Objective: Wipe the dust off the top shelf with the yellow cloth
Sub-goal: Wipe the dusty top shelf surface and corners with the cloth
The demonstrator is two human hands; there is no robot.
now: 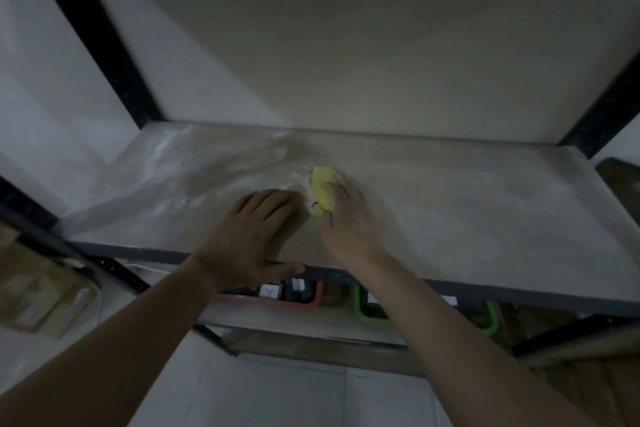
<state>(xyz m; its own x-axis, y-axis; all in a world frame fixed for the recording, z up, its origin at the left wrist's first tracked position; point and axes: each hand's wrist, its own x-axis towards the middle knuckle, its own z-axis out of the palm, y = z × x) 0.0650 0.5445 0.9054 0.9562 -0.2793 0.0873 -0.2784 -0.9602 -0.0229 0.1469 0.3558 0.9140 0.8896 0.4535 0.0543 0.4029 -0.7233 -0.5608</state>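
Observation:
The top shelf is a pale, dusty board in a dark metal frame, with white dust streaks across its left half. A small bunched yellow cloth lies on the shelf near the middle. My right hand lies over the cloth's right side, fingers curled on it and pressing it to the board. My left hand rests flat on the shelf just left of the cloth, fingers straight, thumb hooked over the front edge.
Dark uprights rise at the shelf's back corners against a pale wall. Below the front edge sit an orange-rimmed bin and a green-rimmed bin on a lower shelf. Cardboard boxes stand at the left.

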